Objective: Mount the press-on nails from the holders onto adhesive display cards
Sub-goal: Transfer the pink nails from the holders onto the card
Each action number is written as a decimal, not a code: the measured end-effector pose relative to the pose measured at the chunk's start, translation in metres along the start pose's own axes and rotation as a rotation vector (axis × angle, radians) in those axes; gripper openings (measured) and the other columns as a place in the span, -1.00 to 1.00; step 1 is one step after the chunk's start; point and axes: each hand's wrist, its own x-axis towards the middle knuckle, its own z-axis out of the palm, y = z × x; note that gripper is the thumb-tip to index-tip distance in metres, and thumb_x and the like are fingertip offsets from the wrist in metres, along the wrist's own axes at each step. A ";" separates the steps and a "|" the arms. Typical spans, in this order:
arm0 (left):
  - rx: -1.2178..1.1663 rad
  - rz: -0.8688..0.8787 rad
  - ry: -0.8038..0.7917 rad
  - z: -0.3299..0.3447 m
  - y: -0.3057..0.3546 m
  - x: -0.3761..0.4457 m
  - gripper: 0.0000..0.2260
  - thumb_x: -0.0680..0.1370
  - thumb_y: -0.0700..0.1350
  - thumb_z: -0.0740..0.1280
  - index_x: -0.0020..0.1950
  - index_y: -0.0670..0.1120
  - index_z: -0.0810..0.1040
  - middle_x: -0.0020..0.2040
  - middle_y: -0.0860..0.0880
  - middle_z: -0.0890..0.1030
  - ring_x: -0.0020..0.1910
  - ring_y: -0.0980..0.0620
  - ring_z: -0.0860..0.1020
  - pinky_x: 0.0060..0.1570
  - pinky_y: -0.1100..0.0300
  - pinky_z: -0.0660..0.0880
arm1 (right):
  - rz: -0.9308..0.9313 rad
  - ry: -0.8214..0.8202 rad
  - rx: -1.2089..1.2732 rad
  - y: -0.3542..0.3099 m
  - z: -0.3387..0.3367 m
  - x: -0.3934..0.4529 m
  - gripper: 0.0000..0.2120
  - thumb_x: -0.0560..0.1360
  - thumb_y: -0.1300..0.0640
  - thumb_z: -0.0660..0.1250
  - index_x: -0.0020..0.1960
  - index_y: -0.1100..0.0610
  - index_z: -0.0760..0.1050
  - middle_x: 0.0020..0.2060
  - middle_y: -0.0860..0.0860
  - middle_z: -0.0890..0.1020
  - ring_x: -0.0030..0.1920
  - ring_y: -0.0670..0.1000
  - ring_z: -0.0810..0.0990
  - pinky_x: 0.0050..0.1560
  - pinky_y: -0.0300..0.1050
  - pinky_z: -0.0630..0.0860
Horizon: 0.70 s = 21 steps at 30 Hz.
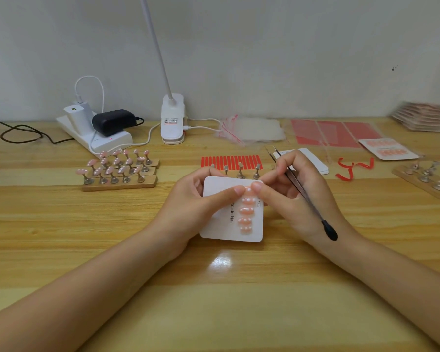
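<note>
The two thumbs meet at the top of a row of pink nails [246, 212] on a white card [220, 214]. The left hand [198, 199] curls around the left side of the card, with its fingers behind it and its thumb pressing down on top, next to the top nail. The right hand [290, 191] presses its thumb on that same top nail from the other side. The right hand's fingers are also curled around thin tweezers [302, 191]. The sharp tips stick up past the fingers and the black end lies over the wrist.

The card is held just above the wooden table [214, 301], right in the middle. Five nails with white dots sit in a line down its right side. Black words run down the card beside them.

Just behind the card stand a few bare metal holders [240, 171], in front of a sheet of red sticky strips [230, 161]. To the left, more pink nails sit on holders stuck in wooden blocks [120, 171]. Another white card [313, 161] lies behind the right hand. Red ribbon scraps [353, 167] lie near it, and a finished card of nails [388, 148] sits further right. Red sheets [335, 133] and clear bags [252, 129] lie at the back. A white lamp [172, 120] and a power strip [97, 138] stand by the wall.
</note>
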 end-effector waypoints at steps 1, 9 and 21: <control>-0.004 -0.008 -0.009 0.000 0.001 0.001 -0.74 0.27 -0.05 0.46 -0.10 -0.09 0.54 -0.19 -0.06 0.67 -0.23 0.02 0.62 -0.29 0.18 0.56 | 0.013 0.003 0.036 0.000 0.000 0.000 -0.69 0.41 0.37 0.38 -0.19 0.07 0.29 -0.37 -0.08 0.60 -0.26 -0.02 0.59 -0.18 -0.16 0.57; -0.031 -0.027 -0.091 -0.005 0.003 0.001 -0.71 0.31 -0.21 0.44 0.01 -0.10 0.53 -0.13 -0.05 0.69 -0.17 0.02 0.66 -0.24 0.22 0.60 | 0.054 0.077 -0.005 -0.003 -0.004 0.001 -0.75 0.37 0.16 0.42 -0.19 0.07 0.32 -0.36 0.10 0.59 -0.28 0.01 0.59 -0.21 -0.19 0.56; 0.012 -0.026 0.000 -0.009 -0.004 0.003 -0.71 0.35 -0.20 0.45 0.05 -0.08 0.54 -0.01 -0.09 0.67 -0.05 -0.07 0.65 -0.07 0.05 0.61 | 0.156 -0.050 0.131 -0.011 -0.029 -0.001 -0.69 0.46 -0.22 0.27 -0.12 -0.05 0.68 -0.47 -0.02 0.55 -0.46 -0.11 0.47 -0.40 -0.31 0.45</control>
